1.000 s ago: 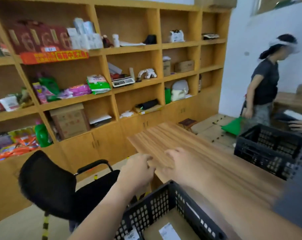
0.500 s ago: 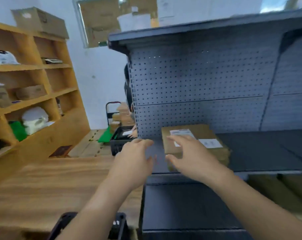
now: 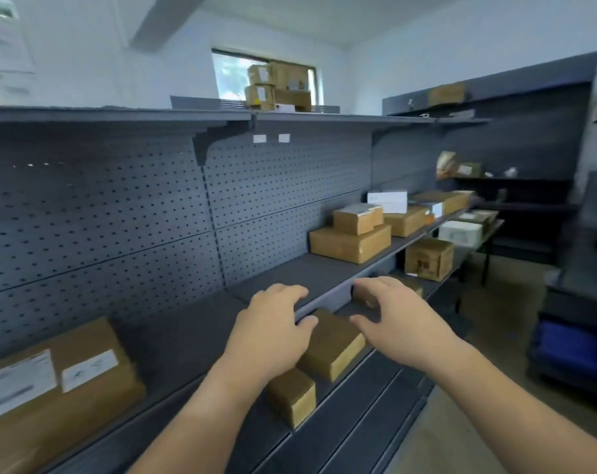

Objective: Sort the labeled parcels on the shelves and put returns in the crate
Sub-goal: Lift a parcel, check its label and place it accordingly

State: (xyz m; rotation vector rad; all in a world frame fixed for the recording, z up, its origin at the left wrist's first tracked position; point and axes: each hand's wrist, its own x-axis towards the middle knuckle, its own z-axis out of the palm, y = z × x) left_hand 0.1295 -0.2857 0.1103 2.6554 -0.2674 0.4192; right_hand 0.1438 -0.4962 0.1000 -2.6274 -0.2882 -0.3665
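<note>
Nearest the camera, two bare forearms reached forward over the front of a dark grey metal shelving unit [image 3: 174, 340]. The left hand [image 3: 273, 323] and the right hand [image 3: 396, 319] hung side by side with a gap between them, palms down, fingers loosely curled and holding nothing. The left fingertips lay over the front edge of the middle shelf; whether they touched it could not be told.

Below the left hand, on the lower shelf, sat a small brown cardboard box [image 3: 293, 398]. Just beyond it, in the gap between the hands, lay a second, longer brown box [image 3: 334, 347]. Another brown box [image 3: 365, 299] showed only in part behind the right fingers.

At the near left, on the middle shelf, stood a large labelled parcel [image 3: 51, 391] with two white labels on its top; the print was too blurred to read.

Farther right along the same shelf, well apart from the hands, a small taped box [image 3: 356, 218] sat on top of a wide flat carton [image 3: 350, 244]. Beyond them came more brown parcels [image 3: 406, 220] and a white box [image 3: 387, 201]. On the lower shelf beneath stood a squarish carton [image 3: 428, 258].

The perforated back panel [image 3: 102, 217] rose to the top shelf [image 3: 119, 114]. Far off, stacked cartons [image 3: 276, 87] stood before a window [image 3: 228, 77].
</note>
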